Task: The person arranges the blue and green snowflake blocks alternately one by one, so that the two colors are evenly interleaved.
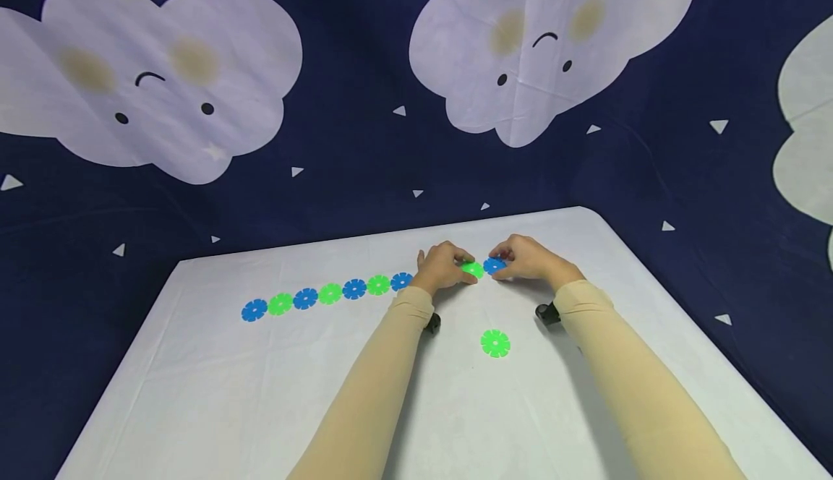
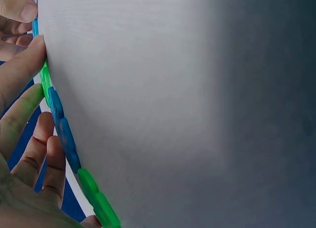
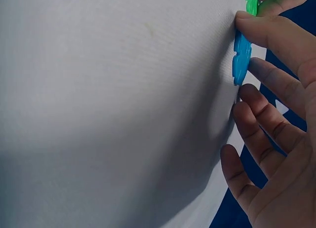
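A row of notched flat discs, alternating blue and green, runs across the white table; a blue disc point(image 1: 254, 310) marks its left end. Near the right end my left hand point(image 1: 445, 267) pinches a green disc point(image 1: 473, 270) between thumb and forefinger, its other fingers spread behind. Just right of that, my right hand point(image 1: 528, 257) holds a blue disc point(image 1: 494, 265) by its edges, thumb in front. In the right wrist view this blue disc point(image 3: 241, 60) lies near the table, close by the green one point(image 3: 252, 2). My left hand and wrist hide part of the row.
A single green disc point(image 1: 496, 343) lies nearer me, between my forearms. The white table point(image 1: 195, 393) has its far edge close behind the hands. Beyond hangs a dark blue cloth point(image 1: 351, 140) printed with clouds.
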